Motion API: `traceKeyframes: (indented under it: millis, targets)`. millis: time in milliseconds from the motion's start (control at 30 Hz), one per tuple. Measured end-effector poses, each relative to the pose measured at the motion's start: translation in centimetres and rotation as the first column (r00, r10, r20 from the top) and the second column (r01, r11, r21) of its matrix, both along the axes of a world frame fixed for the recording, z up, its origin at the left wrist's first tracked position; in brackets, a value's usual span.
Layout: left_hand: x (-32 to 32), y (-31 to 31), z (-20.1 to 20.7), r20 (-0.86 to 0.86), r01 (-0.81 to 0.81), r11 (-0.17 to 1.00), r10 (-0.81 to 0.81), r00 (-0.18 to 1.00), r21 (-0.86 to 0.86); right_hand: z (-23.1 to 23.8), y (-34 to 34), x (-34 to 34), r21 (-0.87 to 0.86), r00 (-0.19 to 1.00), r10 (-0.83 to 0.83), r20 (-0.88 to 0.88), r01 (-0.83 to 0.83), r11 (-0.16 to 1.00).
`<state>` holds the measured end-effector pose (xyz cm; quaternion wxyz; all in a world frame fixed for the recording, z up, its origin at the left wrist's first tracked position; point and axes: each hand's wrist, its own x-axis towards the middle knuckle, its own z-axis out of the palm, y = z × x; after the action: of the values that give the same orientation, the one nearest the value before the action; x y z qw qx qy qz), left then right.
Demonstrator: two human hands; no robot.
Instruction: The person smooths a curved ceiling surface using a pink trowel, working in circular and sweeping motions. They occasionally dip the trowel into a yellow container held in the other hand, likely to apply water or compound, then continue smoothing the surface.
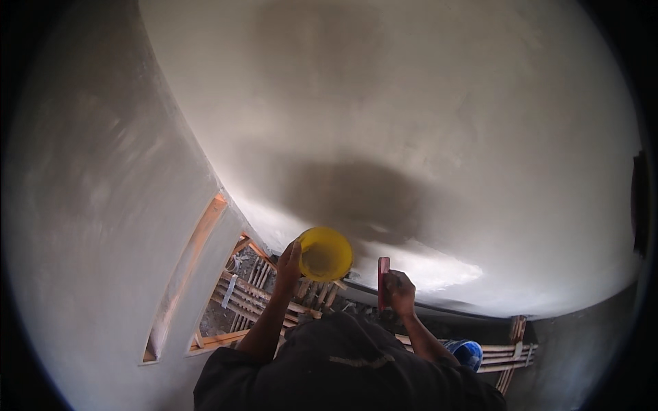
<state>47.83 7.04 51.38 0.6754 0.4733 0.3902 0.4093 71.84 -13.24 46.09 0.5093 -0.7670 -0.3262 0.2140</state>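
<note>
My left hand (pixel 288 267) grips the left rim of a yellow bowl (pixel 336 241). Some greyish stuff seems to lie in its bottom, but I cannot make out what. To the right, my right hand (pixel 399 293) is closed round a narrow red tool (pixel 383 272), which looks like a plastering float seen edge-on. The tool stands upright, apart from the bowl. Both hands are in front of the smooth grey plastered wall (pixel 439 157), where dark shadows fall. Whether the float touches the wall is hard to tell.
Scaffold poles (pixel 260 296) lashed together run below me, left and right. A blue bucket (pixel 453 348) is at the lower right, by more poles. Another plastered wall (pixel 89 205) rises at the left, with wood-framed openings (pixel 185 270).
</note>
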Motion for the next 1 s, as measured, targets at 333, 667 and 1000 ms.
traceKeyframes:
  millis: [333, 667, 1000]
  targets:
    - [-0.4, 8.4, 18.6, -0.405, 0.173, 0.938, -0.038, 0.913, 0.302, -1.7, -1.0, 1.3, 0.036, 0.988, 0.145, 0.056, -0.147, 0.988]
    - [1.0, 10.1, 18.0, -0.124, 0.052, 0.993, -0.039, 0.991, 0.103, -2.1, -1.1, 0.4, 0.016, 0.994, 0.111, -0.018, -0.111, 0.994]
    - [-2.3, -0.1, -0.3, 0.191, -0.034, 0.985, 0.066, 0.979, -0.167, 1.9, 0.9, 0.1, -0.012, 0.998, 0.048, -0.032, -0.049, 0.999]
